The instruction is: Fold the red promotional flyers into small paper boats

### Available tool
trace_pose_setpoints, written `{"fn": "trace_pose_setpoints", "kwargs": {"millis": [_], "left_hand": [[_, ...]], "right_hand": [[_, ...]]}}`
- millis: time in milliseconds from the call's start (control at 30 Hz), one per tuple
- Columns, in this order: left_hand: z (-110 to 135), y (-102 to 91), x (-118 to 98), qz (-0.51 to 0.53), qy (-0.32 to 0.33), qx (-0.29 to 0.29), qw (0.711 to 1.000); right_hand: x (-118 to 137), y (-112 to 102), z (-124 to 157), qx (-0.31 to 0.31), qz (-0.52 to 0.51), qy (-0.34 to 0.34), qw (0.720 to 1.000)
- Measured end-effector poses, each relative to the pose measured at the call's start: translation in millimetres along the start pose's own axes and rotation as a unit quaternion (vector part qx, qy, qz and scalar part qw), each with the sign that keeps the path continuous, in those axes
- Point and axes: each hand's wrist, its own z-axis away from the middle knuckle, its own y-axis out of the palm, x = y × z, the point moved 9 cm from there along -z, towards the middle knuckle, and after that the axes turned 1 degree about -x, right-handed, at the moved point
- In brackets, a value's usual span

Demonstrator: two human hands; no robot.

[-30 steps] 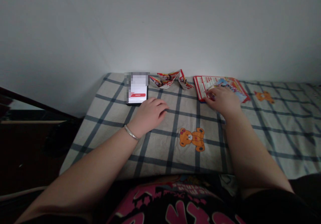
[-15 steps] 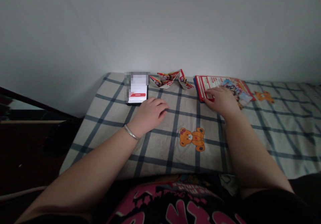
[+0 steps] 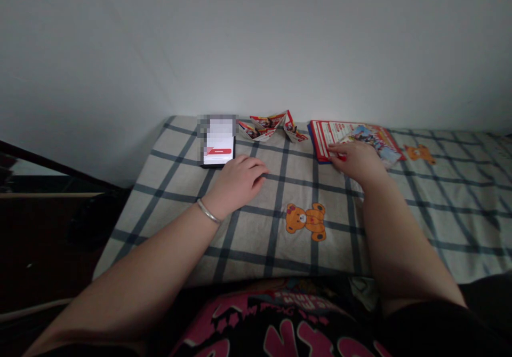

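My left hand (image 3: 240, 182) rests on the checked cloth with its fingers loosely spread, holding nothing. Just beyond it lies a phone (image 3: 218, 141) with a lit screen, partly blurred out. At the right, my right hand (image 3: 358, 161) lies over a stack of printed red-and-white leaflets (image 3: 326, 133), fingers stretched toward their left part. The hand and wrist cover the near edge of the stack. Between phone and stack stand folded paper pieces (image 3: 267, 125) in red and yellow print, set close to the wall.
The checked cloth (image 3: 256, 234) with printed bears covers the surface. A pale wall (image 3: 280, 42) rises along its far edge. Left of the surface's edge, a dark bag-like shape (image 3: 94, 218) sits lower down in shadow.
My right hand has shifted slightly right and toward me over the leaflets. My left hand, the phone and the folded papers keep their places.
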Motion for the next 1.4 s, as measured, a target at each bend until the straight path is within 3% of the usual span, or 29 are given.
{"fn": "trace_pose_setpoints", "kwargs": {"millis": [567, 1133, 1400], "left_hand": [[-0.5, -1.3, -0.3, -0.002, -0.003, -0.001, 1.000], [-0.5, -1.8, -0.7, 0.000, -0.001, -0.006, 1.000], [-0.4, -0.9, 0.6, 0.002, -0.002, -0.002, 1.000]], "right_hand": [[3.8, -9.4, 2.2, -0.001, 0.053, 0.083, 0.995], [2.3, -3.5, 2.0, 0.009, 0.056, -0.010, 0.998], [-8.8, -1.6, 2.5, 0.008, -0.056, -0.043, 0.997]]}}
